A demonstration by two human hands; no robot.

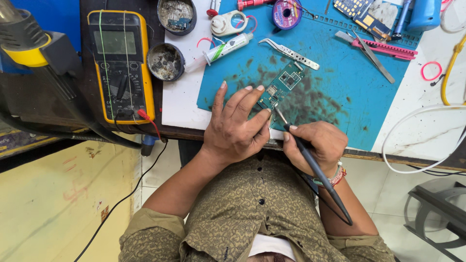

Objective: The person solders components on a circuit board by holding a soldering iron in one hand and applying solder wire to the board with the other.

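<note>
A small green circuit board (283, 85) lies on a stained blue work mat (340, 87). My left hand (235, 127) rests on the mat's near edge, fingers spread, pinning the board's near end. My right hand (315, 145) grips a dark pen-shaped soldering iron (310, 160). Its thin metal tip touches the board's near end, close to my left thumb. The iron's cable trails back over my right forearm.
A yellow multimeter (122, 65) sits at the left with a red probe plugged in. Two round tins (166, 61) of residue, a white paste syringe (227, 47), metal tweezers (290, 53), a solder spool (287, 13) and pink-handled tools (383, 48) lie behind the board. White and yellow cables (449, 73) run at right.
</note>
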